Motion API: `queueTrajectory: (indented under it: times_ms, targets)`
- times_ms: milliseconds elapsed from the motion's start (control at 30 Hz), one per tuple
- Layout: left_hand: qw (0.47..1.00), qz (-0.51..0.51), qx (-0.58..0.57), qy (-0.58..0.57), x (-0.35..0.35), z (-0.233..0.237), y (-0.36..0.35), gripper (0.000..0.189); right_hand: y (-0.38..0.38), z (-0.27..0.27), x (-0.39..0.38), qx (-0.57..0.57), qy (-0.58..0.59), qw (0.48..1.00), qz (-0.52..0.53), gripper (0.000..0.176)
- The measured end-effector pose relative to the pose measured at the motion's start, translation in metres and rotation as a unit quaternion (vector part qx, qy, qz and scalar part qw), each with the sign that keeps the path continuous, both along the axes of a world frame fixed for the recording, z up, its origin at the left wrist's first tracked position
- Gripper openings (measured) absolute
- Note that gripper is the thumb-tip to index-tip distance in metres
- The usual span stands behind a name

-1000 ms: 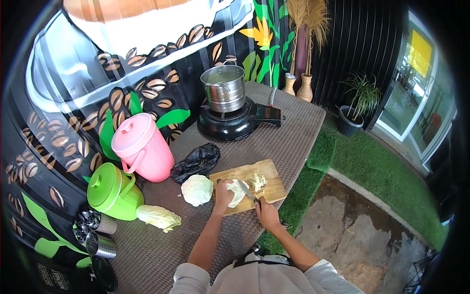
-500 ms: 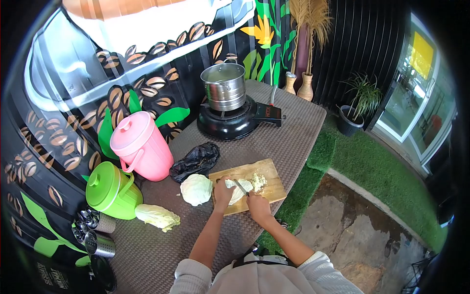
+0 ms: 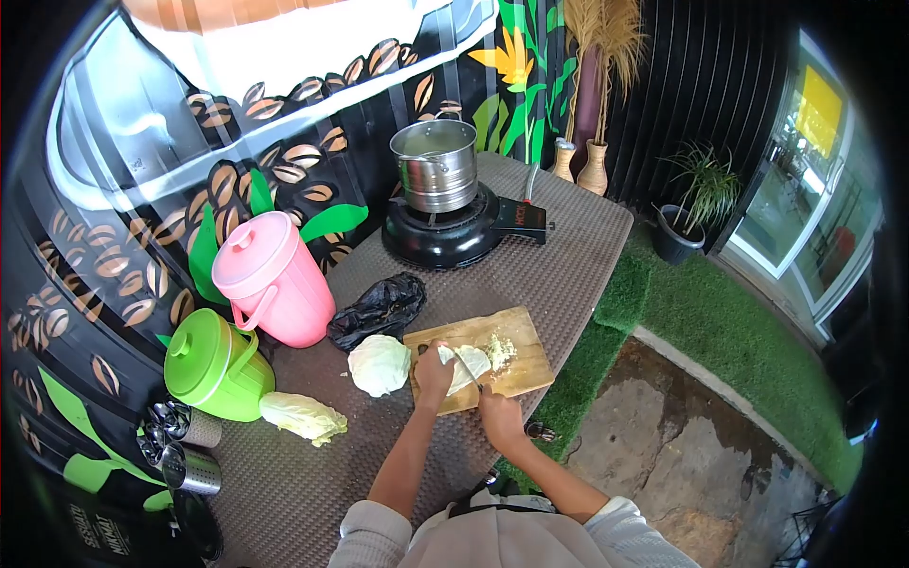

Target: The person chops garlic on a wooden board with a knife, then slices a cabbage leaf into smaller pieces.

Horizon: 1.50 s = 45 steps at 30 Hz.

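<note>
A wooden cutting board (image 3: 521,364) lies on the brown mat-covered table (image 3: 559,256). My left hand (image 3: 433,375) presses a pale cabbage piece (image 3: 471,363) down on the board. My right hand (image 3: 498,415) grips a knife (image 3: 467,367) whose blade rests on that piece. A small heap of chopped cabbage (image 3: 500,351) sits just to the right of the blade. A larger cabbage chunk (image 3: 379,364) lies off the board to the left, and loose cabbage leaves (image 3: 303,417) lie further left.
Pink lidded jug (image 3: 273,280) and green lidded jug (image 3: 213,366) stand at the left. A black plastic bag (image 3: 377,310) lies behind the board. A steel pot (image 3: 436,166) sits on a black stove (image 3: 445,237). Metal cups (image 3: 185,454) stand at the near left. Grass lies right of the table.
My right hand has drawn back toward me with the knife after reaching onto the cabbage piece. My left hand has stayed on the cabbage.
</note>
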<state>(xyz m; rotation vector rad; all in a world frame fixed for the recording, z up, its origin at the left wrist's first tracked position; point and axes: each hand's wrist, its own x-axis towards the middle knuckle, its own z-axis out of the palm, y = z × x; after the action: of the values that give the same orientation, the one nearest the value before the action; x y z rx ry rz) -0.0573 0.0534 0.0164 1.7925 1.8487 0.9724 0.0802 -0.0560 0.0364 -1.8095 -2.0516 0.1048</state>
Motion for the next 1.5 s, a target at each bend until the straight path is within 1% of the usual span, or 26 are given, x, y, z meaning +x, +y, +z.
queueTrajectory:
  times_ms: [100,167,300,367,400,467,500,600,667,700,733,767,800,867,933,967,1067,1133,1167,1233,1267,1333,1367,1400,1467,1500]
  targets:
    - [1.0,0.006,0.002,0.006,-0.001,0.005,-0.002,0.033,-0.022,-0.001,0.005,0.006,0.01,1.0,-0.003,0.014]
    - [0.999,0.014,0.003,0.038,0.001,0.009,-0.006,0.032,-0.035,-0.006,0.012,0.008,0.024,1.0,-0.001,0.018]
    - [0.999,0.013,0.015,0.027,0.002,0.008,-0.008,0.032,-0.066,0.0,0.026,-0.007,0.024,1.0,-0.008,0.017]
    - [0.999,0.011,0.033,0.028,0.002,0.004,-0.007,0.032,-0.073,0.0,0.033,0.001,0.065,0.998,0.005,0.018]
    - [0.999,0.011,0.034,0.028,0.002,0.005,-0.008,0.032,-0.076,0.005,0.035,0.002,0.065,0.998,0.004,0.018]
    - [1.0,0.02,-0.004,0.002,0.002,0.007,-0.008,0.034,-0.078,0.025,0.043,-0.087,0.052,0.995,-0.017,0.019]
    - [1.0,0.02,-0.003,0.002,0.001,0.007,-0.009,0.034,-0.077,0.031,0.049,-0.086,0.052,0.995,-0.017,0.019]
    - [1.0,0.004,0.029,-0.01,-0.005,0.004,-0.008,0.032,-0.067,0.053,0.061,-0.075,0.119,0.99,-0.002,0.019]
    - [0.992,-0.048,0.105,-0.051,-0.012,0.0,-0.006,0.032,-0.058,0.067,0.058,-0.003,0.337,0.941,-0.027,0.018]
    - [0.992,-0.045,0.105,-0.051,-0.014,0.005,-0.007,0.032,-0.05,0.055,0.057,0.028,0.336,0.941,-0.036,0.017]
    - [0.99,-0.037,0.1,-0.091,-0.016,0.015,-0.008,0.031,-0.043,0.051,0.054,0.027,0.336,0.941,-0.033,0.017]
    - [0.986,-0.03,0.096,-0.13,-0.02,0.026,-0.01,0.031,-0.035,0.049,0.049,-0.008,0.356,0.934,-0.043,0.017]
    - [0.987,-0.025,0.097,-0.128,-0.026,0.034,-0.01,0.031,-0.027,0.045,0.043,-0.042,0.375,0.925,-0.052,0.017]
    - [0.974,-0.026,0.126,-0.188,-0.04,0.045,-0.011,0.033,-0.014,0.036,0.025,-0.06,0.398,0.915,-0.026,0.018]
    - [0.967,-0.012,0.136,-0.214,-0.063,0.032,-0.002,0.033,-0.003,0.034,0.004,-0.134,0.527,0.839,0.003,0.019]
    - [0.965,0.027,0.147,-0.214,-0.073,0.031,-0.001,0.033,0.002,0.029,-0.006,-0.122,0.556,0.822,0.031,0.02]
    - [0.951,0.135,0.185,-0.206,-0.104,0.032,-0.003,0.032,0.012,0.023,-0.023,-0.143,0.573,0.805,0.052,0.02]
    - [0.931,0.177,0.204,-0.244,-0.109,0.049,-0.011,0.028,0.015,0.023,-0.027,-0.165,0.58,0.796,0.052,0.021]
    - [0.93,0.18,0.206,-0.245,-0.11,0.058,-0.015,0.028,0.016,0.021,-0.027,-0.171,0.588,0.789,0.046,0.021]
    - [0.889,0.202,0.316,-0.264,-0.109,0.078,-0.018,0.024,0.021,0.017,-0.024,-0.174,0.596,0.783,0.04,0.021]
    - [0.888,0.201,0.316,-0.265,-0.107,0.087,-0.019,0.024,0.023,0.013,-0.022,-0.156,0.595,0.788,0.037,0.022]
    - [0.893,0.132,0.41,-0.128,-0.105,0.099,-0.025,0.019,0.024,0.014,-0.018,-0.142,0.593,0.792,0.032,0.022]
    - [0.9,0.053,0.424,-0.09,-0.103,0.104,-0.028,0.021,0.026,0.015,-0.017,-0.14,0.598,0.789,0.027,0.022]
    - [0.913,-0.02,0.407,-0.014,-0.108,0.092,-0.02,0.024,0.027,0.016,-0.016,-0.138,0.603,0.785,0.023,0.022]
    - [0.953,-0.065,0.292,0.043,-0.112,0.066,-0.018,0.024,0.029,0.012,-0.016,-0.133,0.605,0.784,0.034,0.021]
    - [0.969,-0.061,0.23,0.061,-0.112,0.061,-0.023,0.023,0.029,0.012,-0.015,-0.141,0.606,0.782,0.028,0.021]
